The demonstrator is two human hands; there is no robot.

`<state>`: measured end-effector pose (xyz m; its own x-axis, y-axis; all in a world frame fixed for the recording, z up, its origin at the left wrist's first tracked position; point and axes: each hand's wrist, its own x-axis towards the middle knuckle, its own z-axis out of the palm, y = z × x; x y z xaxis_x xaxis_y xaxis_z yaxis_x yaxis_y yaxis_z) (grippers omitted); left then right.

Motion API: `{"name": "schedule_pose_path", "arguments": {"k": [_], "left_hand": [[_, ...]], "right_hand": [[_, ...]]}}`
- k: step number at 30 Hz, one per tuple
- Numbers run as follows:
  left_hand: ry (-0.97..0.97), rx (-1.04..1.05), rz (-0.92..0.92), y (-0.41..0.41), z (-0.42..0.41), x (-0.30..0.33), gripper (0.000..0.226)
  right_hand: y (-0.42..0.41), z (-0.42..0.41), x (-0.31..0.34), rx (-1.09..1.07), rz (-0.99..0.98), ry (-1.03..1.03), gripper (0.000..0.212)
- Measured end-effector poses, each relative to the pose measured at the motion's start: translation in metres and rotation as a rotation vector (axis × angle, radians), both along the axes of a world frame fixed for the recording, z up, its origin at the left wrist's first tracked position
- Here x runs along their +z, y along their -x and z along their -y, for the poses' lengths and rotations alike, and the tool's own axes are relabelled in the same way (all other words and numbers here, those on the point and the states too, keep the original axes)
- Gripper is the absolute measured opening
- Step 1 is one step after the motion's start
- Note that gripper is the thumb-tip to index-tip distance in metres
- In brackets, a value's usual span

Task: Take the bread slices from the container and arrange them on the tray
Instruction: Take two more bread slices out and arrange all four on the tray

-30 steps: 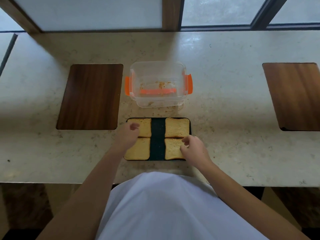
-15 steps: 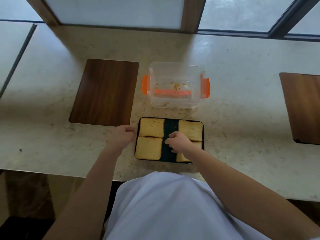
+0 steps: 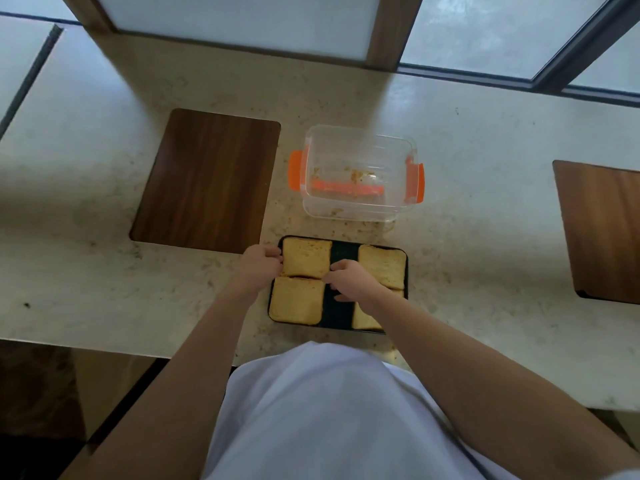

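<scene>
Pale speckled stone fills our one view, from the head camera: a long counter under frosted windows, with a dark wooden board off to the left and another board at the right edge.

Down in front of us sits the dark tray, and four bread slices are on it, two by two with a bare strip between the columns: far-left slice, near-left slice, far-right slice, and a near-right slice half hidden under our forearm.

Our left hand is curled at the tray's left rim, fingertips touching the far-left slice's edge. Our right hand reaches across the middle strip, fingers loosely bent at that same slice's right edge. We can't tell whether either hand truly grips anything; it looks like nudging.

To do this well, we'd say push gently from both edges, keeping the slice flat and square to its neighbour, not squeezing the crumb.

Behind the tray, the clear plastic container with orange clips stands lidless, holding only crumbs. By our reckoning, only tidying remains.
</scene>
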<state>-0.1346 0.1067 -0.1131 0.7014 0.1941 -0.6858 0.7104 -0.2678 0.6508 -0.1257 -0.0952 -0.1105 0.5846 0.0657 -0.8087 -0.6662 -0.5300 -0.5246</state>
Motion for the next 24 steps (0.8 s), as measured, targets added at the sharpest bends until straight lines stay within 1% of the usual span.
{"name": "schedule_pose_path", "arguments": {"k": [9,13,18,20,24], "left_hand": [[0.018,-0.069,0.036,0.002,0.013,0.002,0.044],[0.026,-0.051,0.048,0.004,0.013,0.008,0.042],[-0.085,-0.025,0.098,0.025,0.003,0.013,0.035],[-0.104,-0.040,0.074,0.040,0.000,0.012,0.035],[-0.050,-0.050,0.008,0.063,0.002,0.010,0.038]], "right_hand": [[0.001,0.012,-0.001,-0.004,0.001,0.044,0.055],[0.003,0.013,0.002,-0.011,0.005,0.040,0.055],[0.026,0.019,0.003,-0.080,-0.031,0.004,0.042],[0.042,0.021,0.000,-0.043,-0.045,-0.006,0.038],[0.055,0.020,-0.003,0.001,-0.047,-0.045,0.036]]}}
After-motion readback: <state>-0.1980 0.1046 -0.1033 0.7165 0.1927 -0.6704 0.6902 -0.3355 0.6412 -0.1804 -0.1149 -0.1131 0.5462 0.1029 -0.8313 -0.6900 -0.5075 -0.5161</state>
